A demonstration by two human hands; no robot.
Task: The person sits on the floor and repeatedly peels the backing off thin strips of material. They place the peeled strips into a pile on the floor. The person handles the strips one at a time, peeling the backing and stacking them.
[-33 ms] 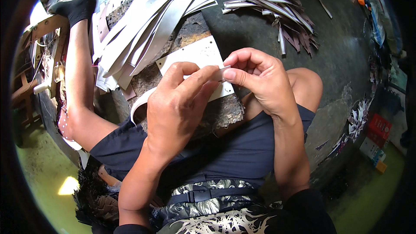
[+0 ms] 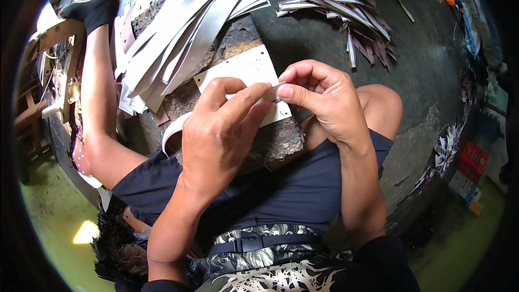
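A pale strip (image 2: 174, 127) bends out to the left of my left hand (image 2: 219, 127); its end appears between my fingertips. My left hand pinches this strip between thumb and fingers. My right hand (image 2: 320, 97) grips the same end between thumb and index finger, its other fingers curled. Both hands are over a white board with small holes (image 2: 243, 67), which lies on a rough, worn block (image 2: 281, 143). The middle of the strip is hidden by my left hand.
Long white strips (image 2: 189, 32) are heaped on the block's far left. A pile of brown and white strips (image 2: 346, 11) lies on the dark floor at the far right. My bare legs flank the block. Scraps (image 2: 447, 143) and a red box (image 2: 473, 161) sit at the right.
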